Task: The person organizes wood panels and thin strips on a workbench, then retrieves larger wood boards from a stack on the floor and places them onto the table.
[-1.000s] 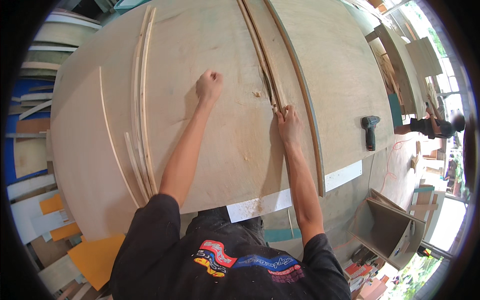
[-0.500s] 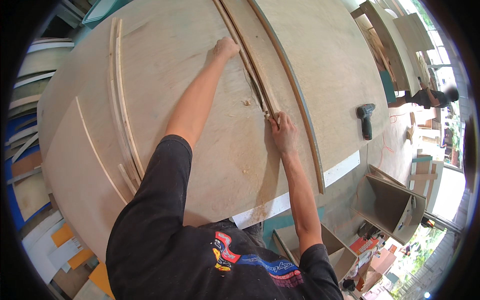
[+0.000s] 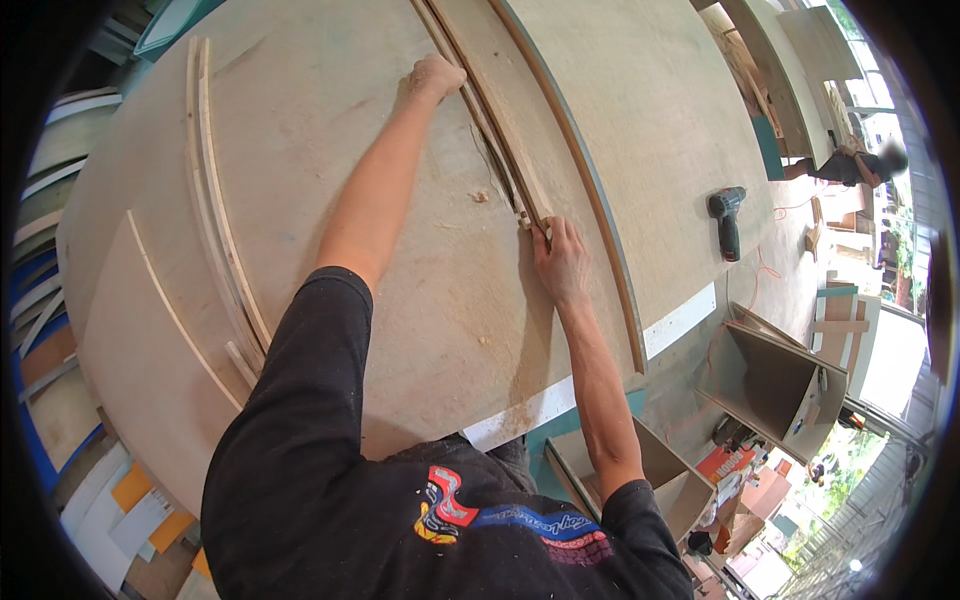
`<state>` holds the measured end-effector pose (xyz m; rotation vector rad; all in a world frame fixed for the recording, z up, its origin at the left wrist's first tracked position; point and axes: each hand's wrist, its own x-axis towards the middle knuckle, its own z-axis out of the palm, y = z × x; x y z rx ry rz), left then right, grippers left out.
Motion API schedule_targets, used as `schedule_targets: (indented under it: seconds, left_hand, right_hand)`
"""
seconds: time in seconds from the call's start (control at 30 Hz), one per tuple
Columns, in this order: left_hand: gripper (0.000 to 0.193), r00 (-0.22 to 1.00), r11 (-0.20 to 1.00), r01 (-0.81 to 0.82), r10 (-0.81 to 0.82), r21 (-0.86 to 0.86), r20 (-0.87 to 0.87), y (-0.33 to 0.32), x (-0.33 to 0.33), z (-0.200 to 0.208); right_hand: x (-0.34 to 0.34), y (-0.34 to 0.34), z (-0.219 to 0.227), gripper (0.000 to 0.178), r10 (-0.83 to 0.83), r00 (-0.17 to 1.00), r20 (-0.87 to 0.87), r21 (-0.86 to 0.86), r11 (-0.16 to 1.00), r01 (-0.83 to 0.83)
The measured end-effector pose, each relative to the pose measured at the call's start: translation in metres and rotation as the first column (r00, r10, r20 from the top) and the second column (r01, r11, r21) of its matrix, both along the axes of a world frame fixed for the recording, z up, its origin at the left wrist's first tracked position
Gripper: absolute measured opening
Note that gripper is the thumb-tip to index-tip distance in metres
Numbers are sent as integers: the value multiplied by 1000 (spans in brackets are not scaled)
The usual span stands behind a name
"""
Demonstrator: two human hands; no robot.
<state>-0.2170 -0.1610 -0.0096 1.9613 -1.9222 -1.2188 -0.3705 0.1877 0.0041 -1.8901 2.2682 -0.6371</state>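
Narrow wooden strips (image 3: pixel 500 130) lie side by side, running away from me over a large plywood sheet (image 3: pixel 350 130). My left hand (image 3: pixel 435 80) is closed against the left edge of these strips, well up their length, its fingertips partly hidden. Around their near end, my right hand (image 3: pixel 563 260) is closed, thumb and fingers pinching the wood. A thin splinter or offcut runs along the left side of the strips, and a small pile of shavings (image 3: pixel 480 197) lies beside it. To the right, a longer dark-edged strip (image 3: pixel 595 190) curves past my right hand.
A cordless drill (image 3: pixel 728 222) lies on the sheet's right part. More wooden strips (image 3: pixel 207 130) rest at left, beside a thin single strip (image 3: pixel 165 287). Open cabinet boxes (image 3: pixel 765 380) stand at lower right. Another person (image 3: pixel 850 168) is at the far right.
The view has shifted slightly, so everything sits a little further left. Both hands keep their places on the strips, with the right fingers slightly rearranged at the near end.
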Motion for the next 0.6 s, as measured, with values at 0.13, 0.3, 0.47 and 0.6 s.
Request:
schedule_targets:
  seconds: [0.13,0.3,0.47,0.6]
  left_hand:
    - [39,997,994,-66,69,-83,29,3,-3,-3]
    - [39,995,992,-98,100,-81,12,3,-7,1]
    - [35,989,981,-144,146,-128,6,1,-11,-2]
    - [37,994,983,-109,107,-147,-24,-2,-12,-6]
  right_hand:
    - [4,-2,4,18,-78,994,72,52,996,75]
    - [4,-7,7,24,-126,992,24,85,989,123]
    - [0,-16,13,30,-124,992,-38,153,980,128]
    - [0,-28,18,39,-171,983,-64,268,946,182]
